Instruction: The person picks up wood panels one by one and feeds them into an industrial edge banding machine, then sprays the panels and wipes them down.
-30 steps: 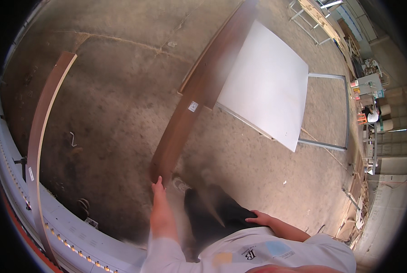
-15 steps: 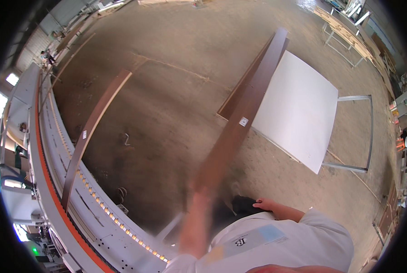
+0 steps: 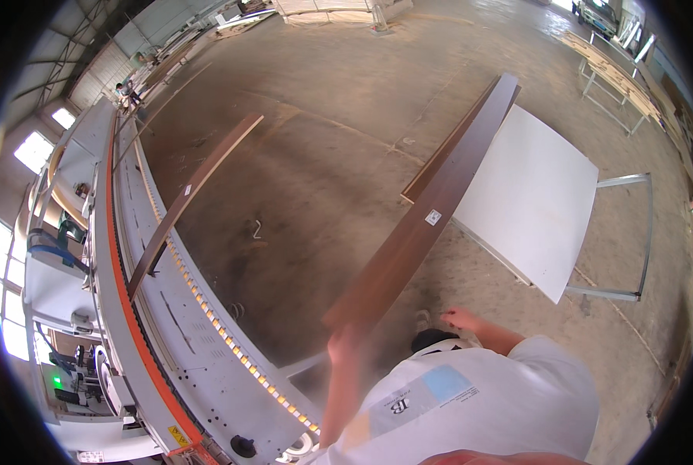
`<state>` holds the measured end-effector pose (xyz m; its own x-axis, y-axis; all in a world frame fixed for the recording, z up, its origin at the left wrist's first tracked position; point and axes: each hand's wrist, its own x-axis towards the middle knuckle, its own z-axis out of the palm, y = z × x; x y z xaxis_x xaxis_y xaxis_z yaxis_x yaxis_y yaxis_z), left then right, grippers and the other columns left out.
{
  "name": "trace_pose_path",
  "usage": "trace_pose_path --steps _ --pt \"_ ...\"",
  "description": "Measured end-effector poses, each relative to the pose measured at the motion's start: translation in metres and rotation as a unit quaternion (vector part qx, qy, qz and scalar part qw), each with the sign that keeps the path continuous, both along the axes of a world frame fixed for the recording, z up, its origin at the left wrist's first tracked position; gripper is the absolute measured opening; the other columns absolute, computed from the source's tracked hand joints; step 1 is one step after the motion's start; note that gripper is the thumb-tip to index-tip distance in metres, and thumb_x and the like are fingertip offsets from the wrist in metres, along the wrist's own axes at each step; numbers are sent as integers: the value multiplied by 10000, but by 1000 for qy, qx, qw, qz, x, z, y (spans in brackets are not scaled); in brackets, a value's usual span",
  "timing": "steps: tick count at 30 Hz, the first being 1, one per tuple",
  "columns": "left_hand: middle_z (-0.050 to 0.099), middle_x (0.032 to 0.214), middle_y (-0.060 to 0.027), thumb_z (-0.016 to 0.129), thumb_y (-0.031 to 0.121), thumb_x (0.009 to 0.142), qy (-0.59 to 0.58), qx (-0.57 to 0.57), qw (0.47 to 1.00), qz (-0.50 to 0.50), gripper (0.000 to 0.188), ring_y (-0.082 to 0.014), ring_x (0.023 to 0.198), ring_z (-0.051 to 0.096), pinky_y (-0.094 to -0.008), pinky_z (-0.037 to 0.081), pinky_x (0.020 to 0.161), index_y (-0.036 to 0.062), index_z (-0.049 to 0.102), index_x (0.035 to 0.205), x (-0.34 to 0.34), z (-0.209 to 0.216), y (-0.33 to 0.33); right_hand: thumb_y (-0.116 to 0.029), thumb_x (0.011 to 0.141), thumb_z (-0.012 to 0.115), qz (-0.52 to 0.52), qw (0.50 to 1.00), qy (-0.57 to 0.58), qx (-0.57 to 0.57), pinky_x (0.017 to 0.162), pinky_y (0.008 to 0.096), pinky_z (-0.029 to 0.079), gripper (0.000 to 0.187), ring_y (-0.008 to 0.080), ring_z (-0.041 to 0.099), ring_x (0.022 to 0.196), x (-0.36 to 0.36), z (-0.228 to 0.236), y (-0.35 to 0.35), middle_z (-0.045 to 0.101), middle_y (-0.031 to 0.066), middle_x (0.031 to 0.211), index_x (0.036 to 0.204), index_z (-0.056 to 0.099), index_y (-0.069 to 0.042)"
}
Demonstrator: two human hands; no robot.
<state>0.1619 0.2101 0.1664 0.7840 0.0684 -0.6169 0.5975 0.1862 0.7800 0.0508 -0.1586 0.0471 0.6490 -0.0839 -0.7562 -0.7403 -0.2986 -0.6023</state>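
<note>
My left hand is closed on the near end of a long, dark brown board. A small white label is stuck on the board's upper face. The board slants away to the far right, beside a white panel and over another brown board, which is mostly covered. Off to the right, by the side of my body, my right hand hangs with its fingers loosely bent and apart. Nothing shows in it.
A long machine with an orange strip and a row of rollers runs along the left. Another labelled brown board sticks out from it. Right of the panel is a metal frame. A person stands far left; slatted benches stand far right.
The whole view has shifted, so the machine, boards and panel appear farther right and lower. My left hand keeps its grip on the board's near end. My right hand has risen slightly in view.
</note>
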Motion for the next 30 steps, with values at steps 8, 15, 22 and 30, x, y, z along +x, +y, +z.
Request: trace_pose_path --steps 8,15,22,30 --pt "667 977 -23 749 199 899 -81 76 981 157 322 -124 882 595 -283 463 768 -16 668 1124 -112 3 194 -485 948 620 -230 964 -67 113 630 323 529 430 180 665 809 31 3 42 684 26 1060 1170 617 -117" --pt "678 1119 -137 710 284 896 -68 329 915 225 475 -239 1004 615 -387 474 899 -55 644 1223 -242 31 386 -506 951 600 -270 942 -43 195 652 330 532 455 181 665 812 59 42 134 671 47 1024 1152 610 -97" --pt "669 1223 -145 622 188 967 -93 528 815 219 470 -227 1066 647 -339 499 920 -3 544 1389 -319 -1 508 -470 978 571 -32 980 41 193 622 300 519 463 158 659 762 18 22 219 718 91 992 1154 635 -47" --pt "611 1320 -216 597 263 945 -24 618 770 158 505 -384 1224 577 -423 442 1052 8 537 1377 -303 45 480 -526 981 538 120 987 61 90 696 312 511 519 176 664 874 23 35 221 716 61 1101 1201 645 -68"
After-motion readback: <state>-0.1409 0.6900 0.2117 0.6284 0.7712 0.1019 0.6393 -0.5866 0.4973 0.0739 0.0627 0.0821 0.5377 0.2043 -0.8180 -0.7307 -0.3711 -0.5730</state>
